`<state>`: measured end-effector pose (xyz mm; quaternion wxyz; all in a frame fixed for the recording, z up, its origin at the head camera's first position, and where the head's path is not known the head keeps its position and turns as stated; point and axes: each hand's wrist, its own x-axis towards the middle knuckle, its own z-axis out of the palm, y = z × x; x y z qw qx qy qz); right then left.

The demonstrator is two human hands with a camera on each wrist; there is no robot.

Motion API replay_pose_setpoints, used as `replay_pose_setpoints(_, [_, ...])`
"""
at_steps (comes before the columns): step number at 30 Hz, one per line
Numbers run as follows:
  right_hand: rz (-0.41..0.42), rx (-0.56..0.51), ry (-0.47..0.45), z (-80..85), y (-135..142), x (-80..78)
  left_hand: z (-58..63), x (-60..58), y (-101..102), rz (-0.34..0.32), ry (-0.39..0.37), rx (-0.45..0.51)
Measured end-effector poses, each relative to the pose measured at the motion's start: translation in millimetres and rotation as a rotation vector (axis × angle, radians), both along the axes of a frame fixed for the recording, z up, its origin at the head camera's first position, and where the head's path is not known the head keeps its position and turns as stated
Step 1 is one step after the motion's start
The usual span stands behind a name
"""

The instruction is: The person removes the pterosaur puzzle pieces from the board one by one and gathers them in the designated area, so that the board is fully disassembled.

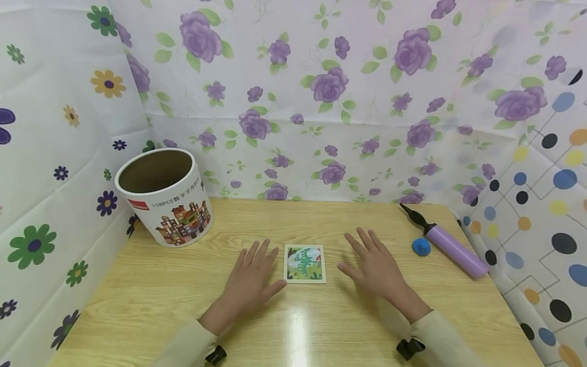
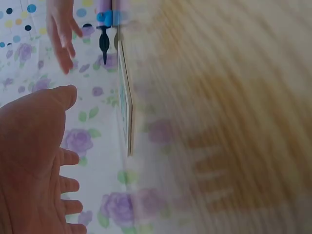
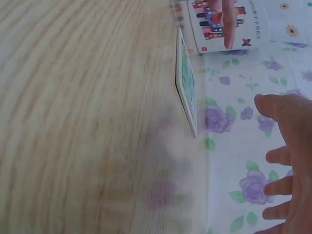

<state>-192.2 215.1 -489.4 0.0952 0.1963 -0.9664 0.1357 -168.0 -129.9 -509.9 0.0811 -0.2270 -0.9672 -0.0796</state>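
Observation:
A small square picture puzzle board (image 1: 304,264) with a pale frame and a green dinosaur scene lies flat on the wooden table. To its left my left hand (image 1: 251,278) is spread palm down, its thumb tip close to the board's lower left corner. On the other side my right hand (image 1: 373,267) is held with fingers spread, apart from the board. In the left wrist view the left hand (image 2: 36,156) hovers over the tabletop and the board (image 2: 126,97) shows edge-on. The right wrist view shows the right hand (image 3: 287,161) likewise raised, holding nothing.
A white printed bucket (image 1: 167,199) stands at the back left, its inside dark. At the right lie a purple hand pump (image 1: 451,247) with a black nozzle and a small blue round object (image 1: 421,246). Patterned cloths (image 1: 293,102) enclose the wooden table (image 1: 151,295) on three sides.

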Motion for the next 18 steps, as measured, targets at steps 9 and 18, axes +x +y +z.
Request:
replay_pose_setpoints(9, [0.117,-0.141,-0.077,1.9,-6,-14.5,-3.0,10.1,21,-0.046,-0.087,0.01])
replay_pose_setpoints(18, [0.202,-0.251,-0.126,-4.8,-16,-40.8,-3.2,14.7,41,-0.11,-0.085,-0.023])
